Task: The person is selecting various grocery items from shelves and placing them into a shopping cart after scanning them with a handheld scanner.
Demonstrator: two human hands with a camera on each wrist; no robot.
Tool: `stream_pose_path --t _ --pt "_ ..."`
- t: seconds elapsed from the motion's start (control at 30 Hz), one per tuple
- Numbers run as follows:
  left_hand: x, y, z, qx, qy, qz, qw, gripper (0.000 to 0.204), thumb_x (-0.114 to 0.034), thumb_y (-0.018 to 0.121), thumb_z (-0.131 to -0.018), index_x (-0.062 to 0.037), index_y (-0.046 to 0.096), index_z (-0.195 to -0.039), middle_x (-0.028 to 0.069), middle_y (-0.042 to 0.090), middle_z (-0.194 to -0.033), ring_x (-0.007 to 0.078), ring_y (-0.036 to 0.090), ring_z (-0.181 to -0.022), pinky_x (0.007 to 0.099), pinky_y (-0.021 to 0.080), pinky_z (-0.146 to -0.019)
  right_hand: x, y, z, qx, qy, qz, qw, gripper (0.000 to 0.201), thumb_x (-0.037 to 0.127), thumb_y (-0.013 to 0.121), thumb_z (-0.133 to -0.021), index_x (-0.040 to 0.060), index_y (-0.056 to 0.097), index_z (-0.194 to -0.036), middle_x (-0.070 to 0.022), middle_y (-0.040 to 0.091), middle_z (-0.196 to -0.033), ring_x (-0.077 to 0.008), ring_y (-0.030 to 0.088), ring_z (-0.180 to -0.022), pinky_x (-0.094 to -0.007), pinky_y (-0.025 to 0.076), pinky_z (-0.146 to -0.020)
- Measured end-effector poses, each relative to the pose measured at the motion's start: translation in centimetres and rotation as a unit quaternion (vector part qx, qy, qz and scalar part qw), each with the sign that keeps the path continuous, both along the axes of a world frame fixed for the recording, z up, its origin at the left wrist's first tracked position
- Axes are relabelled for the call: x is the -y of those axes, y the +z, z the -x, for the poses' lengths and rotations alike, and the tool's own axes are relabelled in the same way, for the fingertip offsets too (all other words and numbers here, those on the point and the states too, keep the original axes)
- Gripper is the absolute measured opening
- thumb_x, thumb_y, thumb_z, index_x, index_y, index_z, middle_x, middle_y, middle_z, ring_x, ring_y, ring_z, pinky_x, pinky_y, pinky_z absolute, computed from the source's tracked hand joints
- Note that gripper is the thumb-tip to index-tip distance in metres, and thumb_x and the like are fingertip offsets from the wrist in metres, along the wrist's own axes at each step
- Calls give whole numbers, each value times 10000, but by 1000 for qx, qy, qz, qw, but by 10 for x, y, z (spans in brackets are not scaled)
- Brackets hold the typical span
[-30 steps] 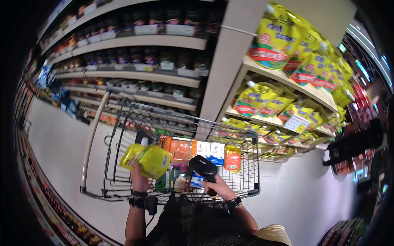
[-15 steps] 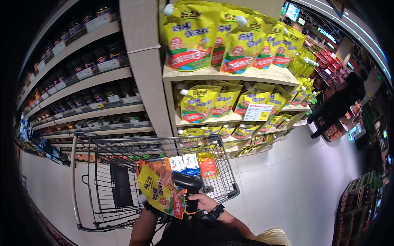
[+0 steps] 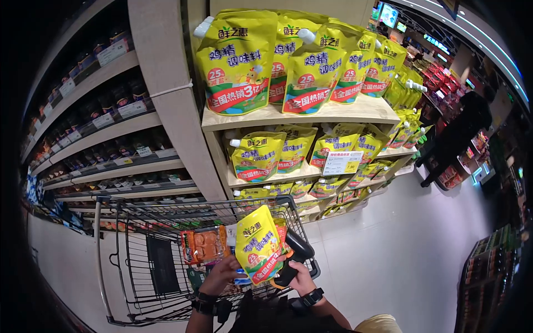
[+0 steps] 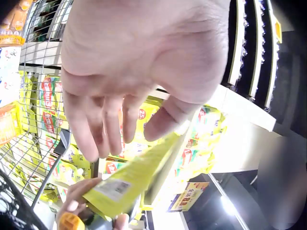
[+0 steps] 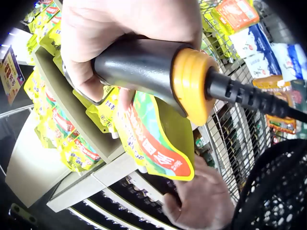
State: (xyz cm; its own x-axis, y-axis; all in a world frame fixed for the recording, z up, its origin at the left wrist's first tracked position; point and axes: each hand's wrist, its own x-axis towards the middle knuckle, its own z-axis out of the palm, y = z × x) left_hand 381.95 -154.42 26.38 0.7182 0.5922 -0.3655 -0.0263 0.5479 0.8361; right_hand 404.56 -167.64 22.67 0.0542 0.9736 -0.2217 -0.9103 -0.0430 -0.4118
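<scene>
A yellow spouted pouch [image 3: 256,244] of seasoning stands tilted over the shopping cart, its printed front facing the head view. My right hand [image 3: 302,279] grips a black barcode scanner [image 3: 298,247] with an orange handle end [image 5: 192,81] and a cable. One right fingertip [image 5: 126,98] lies against the pouch's printed side, and the pouch's lower end is beside the scanner. On the pouch's other side is my left hand [image 3: 222,276], its fingers [image 4: 112,120] loosely extended. In the left wrist view the pouch's barcode [image 4: 112,189] shows, with the left thumb [image 4: 163,122] close to its upper edge.
The cart [image 3: 99,250] holds an orange package [image 3: 208,244] and white-and-blue packs [image 5: 254,52]. Wooden shelves [image 3: 300,119] of matching yellow pouches stand ahead, with a price sign [image 3: 341,162]. Shelves of dark jars [image 3: 119,102] run along the left. A person in black [image 3: 461,139] stands at right.
The pouch has moved right across the cart and turned its front toward the head camera. My left hand gripped it earlier and now lies loosely beside it. The scanner stays in my right hand.
</scene>
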Motion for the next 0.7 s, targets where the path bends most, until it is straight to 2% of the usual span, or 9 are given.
stream_pose_path --t 0.07,0.1,0.13,0.2,0.23,0.27,0.4,0.57,0.7 --pt "4 26 -17 168 -14 58 984 410 -31 547 -818 -11 465 -1220 61 510 -1238 155 514 -1105 334 428 -936 7 -9 -5 53 -37 80 995 354 202 509 -847 -19 548 -1121 -171 592 -1084 -268 597 -982 -388 496 -846" --pt "6 24 -22 167 -4 53 985 371 -51 545 -849 -10 465 -1209 59 525 -1207 133 501 -1092 319 408 -944 12 -9 -8 59 -37 76 995 375 210 513 -849 -19 543 -1144 -160 594 -1065 -254 598 -955 -375 497 -838" --pt "8 18 -31 162 -5 58 985 371 -51 545 -849 -10 465 -1209 59 525 -1207 133 501 -1092 319 408 -944 17 -7 -12 65 -49 77 994 383 214 520 -850 -23 541 -1150 -140 597 -1039 -222 600 -927 -357 501 -826" --pt "5 6 -49 37 18 -61 997 344 -94 553 -884 0 465 -1203 63 547 -1169 111 513 -1042 290 417 -905 14 20 -18 76 -18 58 995 364 201 524 -848 -26 552 -1131 -117 603 -1007 -186 597 -903 -342 505 -810" --pt "11 6 -62 27 66 -53 996 314 -139 562 -903 15 491 -1168 66 589 -1097 93 544 -975 260 437 -842 17 20 -26 50 -3 18 999 377 127 520 -863 -46 488 -1197 -135 577 -1125 -194 579 -950 -383 515 -851" --pt "14 1 -75 -9 93 -50 994 265 -154 589 -892 17 548 -1089 52 629 -996 86 581 -867 246 462 -773 17 25 -36 94 -21 13 995 407 100 539 -848 -29 460 -1226 -139 577 -1142 -177 575 -933 -345 506 -834" --pt "16 10 -89 -50 133 -72 987 216 -173 606 -884 17 611 -986 39 655 -888 74 595 -761 234 477 -689 21 21 -60 124 0 37 992 407 71 570 -822 5 466 -1209 -127 584 -1136 -149 566 -898 -296 474 -809" --pt "66 14 -150 -62 226 -91 968 219 -184 617 -878 10 631 -980 34 662 -864 59 588 -735 220 462 -651 43 -2 -140 82 98 42 991 396 91 587 -816 2 481 -1188 -139 589 -1108 -175 570 -958 -297 456 -856" --pt "147 -2 -252 -52 301 -91 948 212 -177 606 -886 14 629 -976 30 658 -893 66 580 -786 224 456 -705 95 -1 -270 65 155 -12 986 338 63 576 -802 -2 502 -1125 -164 577 -1088 -279 551 -1058 -423 406 -959"
